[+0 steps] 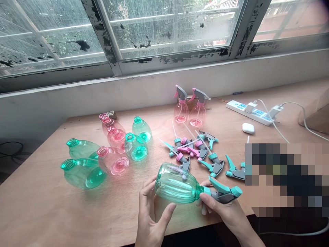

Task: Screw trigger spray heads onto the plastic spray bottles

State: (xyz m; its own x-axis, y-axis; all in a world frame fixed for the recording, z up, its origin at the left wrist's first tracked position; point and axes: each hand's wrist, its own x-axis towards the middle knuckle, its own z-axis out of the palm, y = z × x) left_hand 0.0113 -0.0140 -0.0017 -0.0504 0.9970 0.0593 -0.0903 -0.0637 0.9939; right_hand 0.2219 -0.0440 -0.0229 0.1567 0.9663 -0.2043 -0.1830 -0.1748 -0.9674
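A green transparent spray bottle [176, 183] lies on its side in the air over the table's front edge, its teal-and-grey trigger head [226, 192] pointing right. My right hand [218, 209] pinches the teal collar at the bottle's neck between thumb and fingers. Around the rounded base curls my left hand [153, 216], fingers on the far side and thumb close under the near side; part of its fingers is hidden behind the bottle. Just beyond lie several loose trigger heads, among them a pink-collared one [183, 161] and a teal one [213, 164], with thin dip tubes.
Headless green bottles [83, 175] and pink bottles [115, 163] are grouped at left. Two pink spray bottles with heads [197, 113] stand near the wall. A power strip [249, 111] with cables and a white earbud case [248, 128] are at right. A blurred patch covers the lower right.
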